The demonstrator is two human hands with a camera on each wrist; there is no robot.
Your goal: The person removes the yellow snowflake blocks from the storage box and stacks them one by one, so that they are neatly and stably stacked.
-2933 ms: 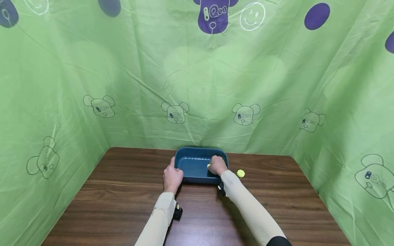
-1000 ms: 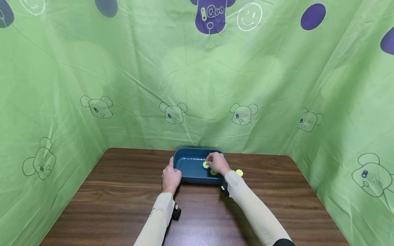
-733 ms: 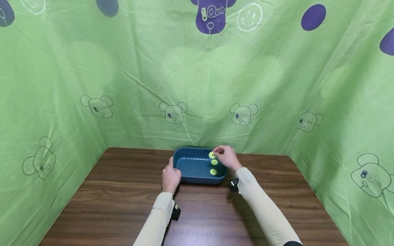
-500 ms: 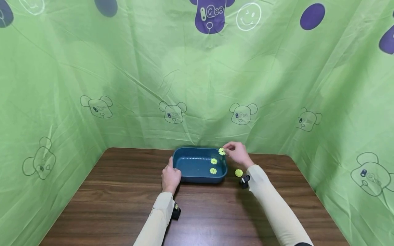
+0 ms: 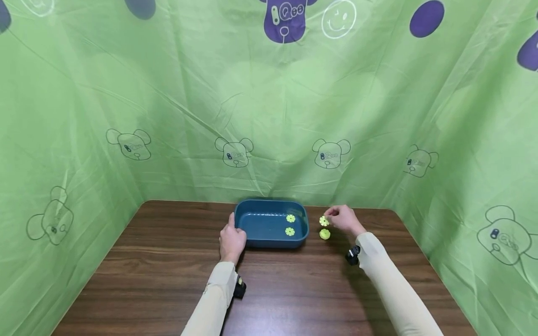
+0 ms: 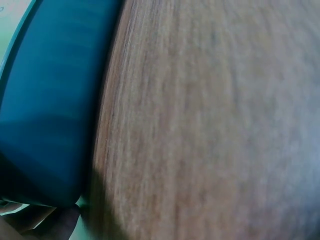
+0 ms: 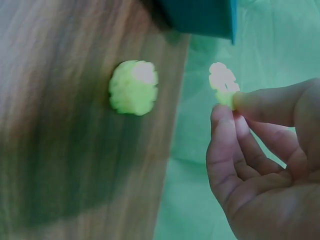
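Note:
My right hand (image 5: 344,219) pinches a thin yellow-green flower-shaped piece (image 7: 223,82) between thumb and fingertips. In the head view it is right of the blue bin (image 5: 269,243), just behind another yellow-green flower-shaped piece (image 5: 324,234). That second one looks thicker in the right wrist view and lies on the table. Two flower-shaped pieces are in the bin's right part, a rear one (image 5: 291,218) and a front one (image 5: 290,231). At the bin's left end my left hand (image 5: 232,240) rests against the wall, index finger straight along it. Its other fingers are mostly hidden.
The brown wooden table (image 5: 273,289) runs up to a green printed curtain (image 5: 269,177) at the back and sides. The bin stands near the table's rear edge. A black wrist camera (image 5: 240,287) sits under the left sleeve, another wrist camera (image 5: 353,255) under the right.
My right hand has come up out of the bin and over its right wall, carrying a flower-shaped piece rightward. Two pieces are left in the bin. My left hand keeps its place.

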